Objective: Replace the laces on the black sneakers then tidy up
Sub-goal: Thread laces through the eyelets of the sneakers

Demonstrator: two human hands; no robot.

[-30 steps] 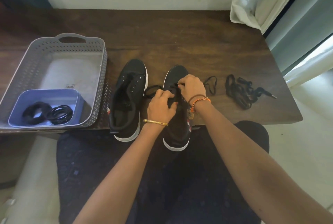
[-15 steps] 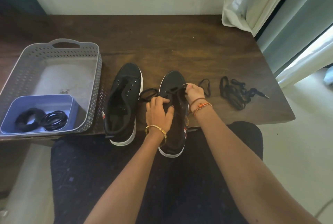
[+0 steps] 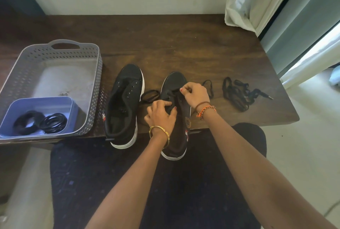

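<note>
Pinching a black lace (image 3: 173,91) near the toe-end eyelets, right hand (image 3: 196,94) sits over the right sneaker (image 3: 174,81), fingers curled on the lace. Left hand (image 3: 161,114) rests on the same sneaker's tongue area, fingers curled, gripping the upper at the eyelets. Sneaker lies on the dark tabletop (image 3: 184,44), heel hanging over the near edge above the lap. Left sneaker (image 3: 125,103) just beside it, eyelets bare, untouched. Lace loop (image 3: 150,96) lies between the two shoes; another loop (image 3: 208,87) right of the right hand. Loose lace pile (image 3: 239,94) further right on the tabletop. Grey basket (image 3: 97,74) at left holds a blue tub (image 3: 11,111) with black coiled laces (image 3: 53,122).
</note>
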